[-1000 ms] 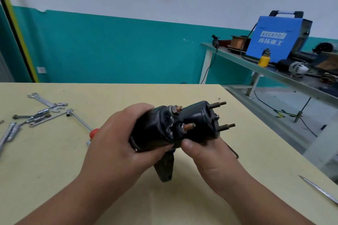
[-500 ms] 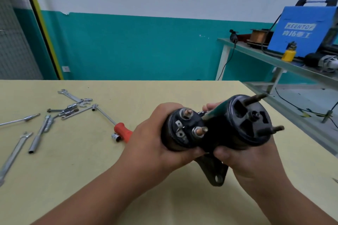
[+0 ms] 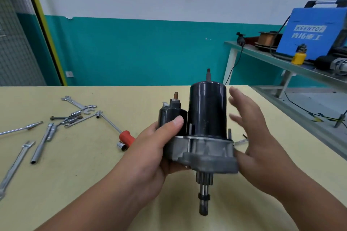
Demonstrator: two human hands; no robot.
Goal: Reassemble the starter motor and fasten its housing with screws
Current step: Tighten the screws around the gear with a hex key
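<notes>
Now, gripped the starter motor point(image 3: 206, 114) in the left hand point(image 3: 155, 148), thumb curled across the front of the small solenoid point(image 3: 171, 118), fingers wrapped behind and out of sight. Held it clear above the yellow table point(image 3: 75, 184), long axis near upright: black body on top, grey nose housing point(image 3: 206, 154) beneath, pinion shaft point(image 3: 204, 193) pointing straight down.

Carried the right hand point(image 3: 251, 137) just right of the black body, fingers straight and spread apart, palm turned toward it, clasping nothing. Blurred there; could not tell contact between its heel and the housing's right edge.

Noted a thin pin point(image 3: 229, 133) standing up from the flange right of the body, another left of it, and a stud poking out of the top cap. Made out no nuts or screws on any.

Judged the housing seated but not yet fastened. Judged the coming move to hang on that upright axis, with fasteners going in along it and the free right hand nearest the right-side pin. Found the red-handled driver point(image 3: 126, 136) and wrenches point(image 3: 75, 102) all left of the motor, on the busy hand's side, well apart from the free one.
</notes>
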